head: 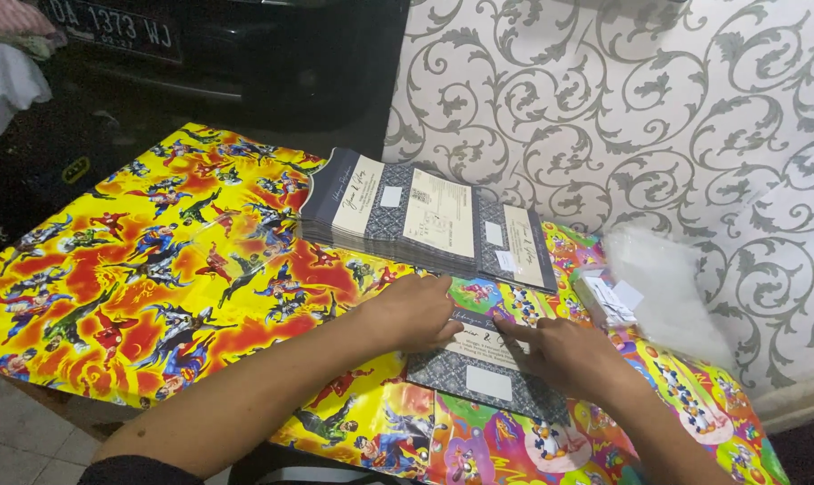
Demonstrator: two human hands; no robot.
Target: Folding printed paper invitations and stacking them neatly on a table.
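a table is covered by a bright yellow and red cartoon-print cloth [137,269]. on it, toward the back, a stack of grey patterned cards [425,220] with cream panels is laid in an overlapping row along the scroll-patterned wall [658,117]. nearer the front, the left hand [416,310] is pressed flat, fingers spread and not clenched, on the upper left edge of a single grey card [483,373]. the card is lain under and between both hands, its long axis slanting from upper left down to lower right. the right hand [559,355] is laid on the card's middle, fingers extended and flat, nothing gripped; it is the nearer to the card's centre. just right, a small white packet [604,301] and a clear plastic bag [667,287] are seen.
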